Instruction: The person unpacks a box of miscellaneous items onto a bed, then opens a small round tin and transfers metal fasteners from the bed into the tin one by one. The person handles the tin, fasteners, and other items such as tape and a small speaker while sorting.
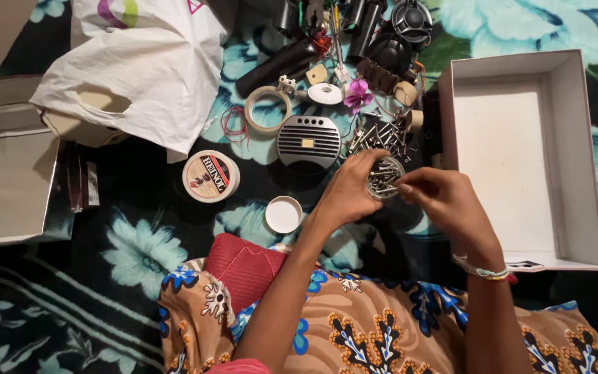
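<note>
Your left hand (349,190) cups a small round clear container (384,177) of shiny metal screws, above the floral cloth (140,249). Your right hand (444,201) pinches fingertips together at its rim, beside the white cardboard box (520,152).

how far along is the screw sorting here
Done: the small clear jar already holds many screws. In hand: left hand grips the jar while right hand pinches at its rim. Left: a loose screw pile remains above it, and the white lid lies off.

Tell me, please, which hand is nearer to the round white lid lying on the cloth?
Left. The left hand is just right of the white lid; the right hand is farther right.
</note>
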